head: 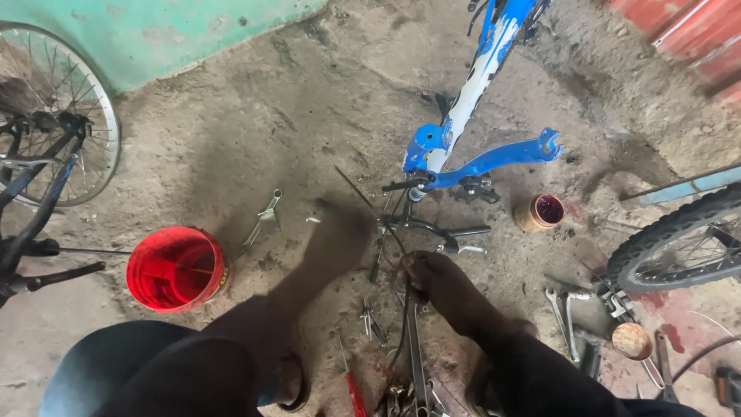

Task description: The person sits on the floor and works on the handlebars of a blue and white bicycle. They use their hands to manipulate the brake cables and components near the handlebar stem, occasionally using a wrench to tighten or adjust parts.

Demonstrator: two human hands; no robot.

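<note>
My right hand point(432, 279) reaches forward from the lower right, its fingers curled around the upper end of a long flat metal spanner point(417, 347) that lies on the dirt floor. Black cables point(397, 239) loop right beside the fist, so the grip is partly hidden. Just beyond the hand lies a blue and white bicycle frame point(478, 162) with a bare rear fork end and a crank area. My left hand is out of view; only my knee point(193, 363) and a sandalled foot point(292, 384) show at the lower left.
A red bucket point(176, 269) stands to the left, with a bent metal tool point(266, 216) near it. A small cup of dark red liquid point(540, 212) sits right of the frame. Loose spanners point(571, 316), a round tin point(631, 340), a red-handled screwdriver point(355, 394) and bicycle wheels point(100, 116) point(679, 239) surround me.
</note>
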